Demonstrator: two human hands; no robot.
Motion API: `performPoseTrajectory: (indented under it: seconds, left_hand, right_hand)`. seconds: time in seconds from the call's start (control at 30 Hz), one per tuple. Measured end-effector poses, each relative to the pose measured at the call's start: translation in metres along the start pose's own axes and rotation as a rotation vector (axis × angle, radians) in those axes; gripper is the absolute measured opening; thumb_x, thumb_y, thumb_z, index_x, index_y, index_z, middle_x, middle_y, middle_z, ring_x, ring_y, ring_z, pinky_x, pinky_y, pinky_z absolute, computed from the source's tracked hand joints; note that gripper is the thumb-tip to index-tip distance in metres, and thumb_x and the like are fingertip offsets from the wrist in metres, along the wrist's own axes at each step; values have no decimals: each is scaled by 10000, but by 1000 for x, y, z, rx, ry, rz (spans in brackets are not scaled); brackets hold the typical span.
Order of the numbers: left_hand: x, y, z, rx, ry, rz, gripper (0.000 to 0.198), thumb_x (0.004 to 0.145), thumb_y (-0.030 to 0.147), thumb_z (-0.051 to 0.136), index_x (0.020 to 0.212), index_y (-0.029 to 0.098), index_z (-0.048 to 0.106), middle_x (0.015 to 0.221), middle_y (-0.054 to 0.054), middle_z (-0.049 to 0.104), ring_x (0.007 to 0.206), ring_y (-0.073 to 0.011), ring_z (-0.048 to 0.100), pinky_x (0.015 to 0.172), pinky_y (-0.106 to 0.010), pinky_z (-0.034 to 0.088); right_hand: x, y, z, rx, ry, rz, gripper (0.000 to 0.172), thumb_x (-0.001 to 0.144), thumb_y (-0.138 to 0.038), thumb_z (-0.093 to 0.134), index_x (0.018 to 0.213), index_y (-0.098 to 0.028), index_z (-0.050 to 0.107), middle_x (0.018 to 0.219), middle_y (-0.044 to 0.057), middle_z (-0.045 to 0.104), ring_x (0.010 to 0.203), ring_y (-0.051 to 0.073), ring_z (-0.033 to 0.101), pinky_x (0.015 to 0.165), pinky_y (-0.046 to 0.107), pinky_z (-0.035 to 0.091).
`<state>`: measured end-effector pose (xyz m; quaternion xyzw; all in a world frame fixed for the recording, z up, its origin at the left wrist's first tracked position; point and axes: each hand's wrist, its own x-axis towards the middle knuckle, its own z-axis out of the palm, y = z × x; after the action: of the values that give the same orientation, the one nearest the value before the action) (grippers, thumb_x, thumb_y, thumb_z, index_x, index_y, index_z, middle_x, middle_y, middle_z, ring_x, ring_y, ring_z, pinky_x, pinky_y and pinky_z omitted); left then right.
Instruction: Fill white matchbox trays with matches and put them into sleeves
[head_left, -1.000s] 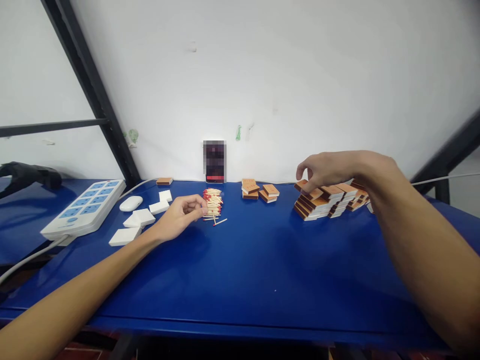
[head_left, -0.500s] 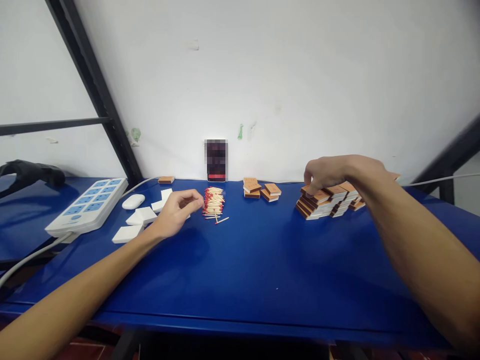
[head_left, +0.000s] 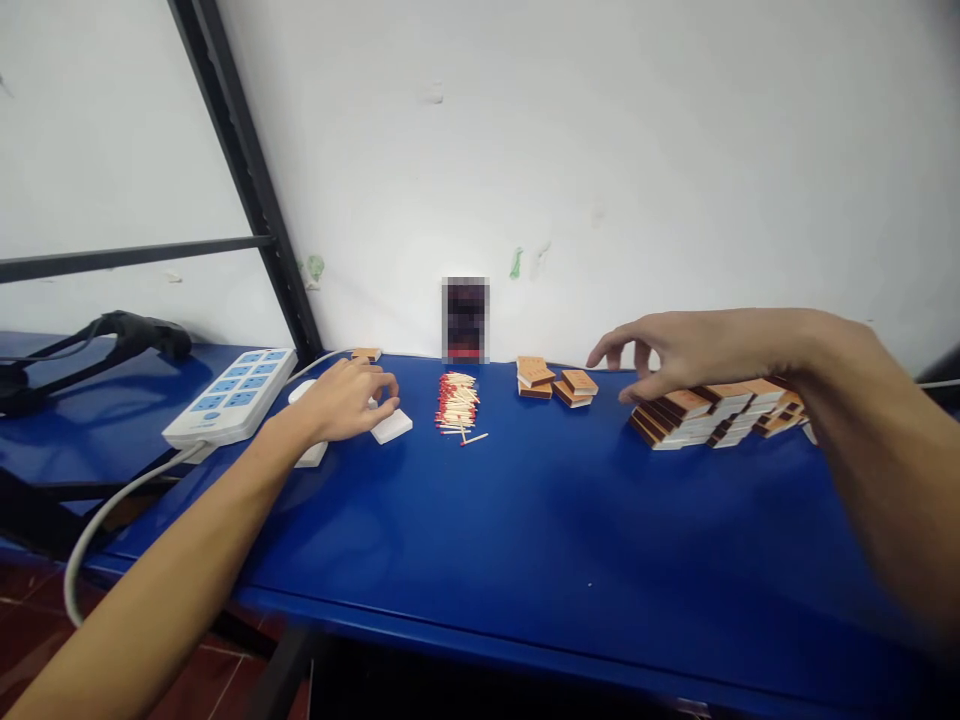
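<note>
My left hand [head_left: 346, 397] hovers over several white matchbox trays. Its fingers are curved, with thumb and fingertips apart beside one white tray [head_left: 392, 427]; the palm and forearm hide most of the others. A pile of red-tipped matches [head_left: 458, 404] lies to the right of this hand, with a few loose at its near edge. On the right side, my right hand [head_left: 664, 350] is held with fingers spread at the left end of stacked matchboxes [head_left: 686, 430]. Nothing shows between its fingers. The wrist and forearm cover part of the stack's far end.
Small groups of matchboxes [head_left: 534, 375] sit near the wall, and another matchbox [head_left: 366, 354] lies behind my left hand. A blurred-out screen [head_left: 466, 320] leans on the wall. A white power strip [head_left: 232, 397] with a cable and a black strap-like object [head_left: 112, 345] are at left.
The view has turned left. My right hand has let go of the top matchbox and spread its fingers. My left hand has moved away from the matches, back over the white trays.
</note>
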<state>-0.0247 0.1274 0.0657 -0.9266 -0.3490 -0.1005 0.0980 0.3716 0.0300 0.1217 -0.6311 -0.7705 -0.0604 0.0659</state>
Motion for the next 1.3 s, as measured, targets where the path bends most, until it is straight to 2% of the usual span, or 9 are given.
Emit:
performPoseTrajectory:
  seconds: [0.07,0.23,0.53,0.7,0.77,0.83,0.93,1.1,1.3]
  left_hand:
    - [-4,-4,-4,-30,-19,-30,305,844,443,509,891,200,688,823,-55,662,904,-251,554,840,-364,380]
    - [-5,-1,-2,-77,-75,-22,454,804,596,529,975,209,692,834,-56,659,852,-241,559,782,-353,363]
    - [-2,7,13,-119,-121,71,378,875,491,492,1072,215,660,985,-74,674,909,-245,588,830,-369,385]
    - [-5,44,0,-527,115,172,337,957,361,412,1195,208,596,1097,-86,634,913,-186,587,816,-324,447]
    - [-5,60,-1,-768,90,194,298,943,351,458,1161,210,605,1103,-78,635,899,-169,602,790,-306,477]
    - [-6,72,2,-928,-60,201,260,893,319,546,1108,194,618,1065,-76,654,876,-168,626,761,-299,500]
    - [-6,79,9,-970,-204,266,181,800,235,630,966,165,643,954,-63,682,816,-161,636,743,-295,511]
    - [-8,74,7,-822,-177,356,269,729,285,710,967,171,655,961,-60,685,807,-167,603,740,-301,483]
    - [-1,64,17,-688,-32,248,248,909,311,471,883,165,670,824,-37,683,701,-141,586,665,-269,427]
  right_hand:
    - [3,-11,-13,52,-179,-83,462,811,-520,585,1182,-255,659,1127,112,673,871,229,646,670,336,489]
    - [10,-17,-21,50,-122,-56,442,834,-486,543,1202,-253,620,1057,87,689,857,254,652,679,372,513]
    - [49,-77,66,-184,37,-109,448,885,-221,417,1318,-138,494,1251,191,571,1063,302,583,826,387,452]
    - [60,-59,90,-137,30,-118,630,789,-83,437,1409,-165,364,1383,170,474,1163,289,535,892,383,435]
    - [62,-46,97,-89,9,-170,664,770,-67,441,1420,-169,350,1376,157,487,1193,277,515,941,379,412]
    - [64,-38,102,-54,-21,-204,666,779,-58,424,1430,-169,338,1346,150,520,1169,266,531,942,371,408]
    - [66,-36,101,-74,-33,-206,596,815,-68,397,1402,-173,391,1276,143,568,1086,253,572,899,353,420]
    - [58,-52,73,-113,-14,-161,468,854,-180,443,1319,-177,498,1162,153,613,984,270,603,800,359,442]
    - [37,-72,49,2,-361,-170,498,739,-193,583,1233,-256,589,1064,78,683,869,245,651,666,319,469]
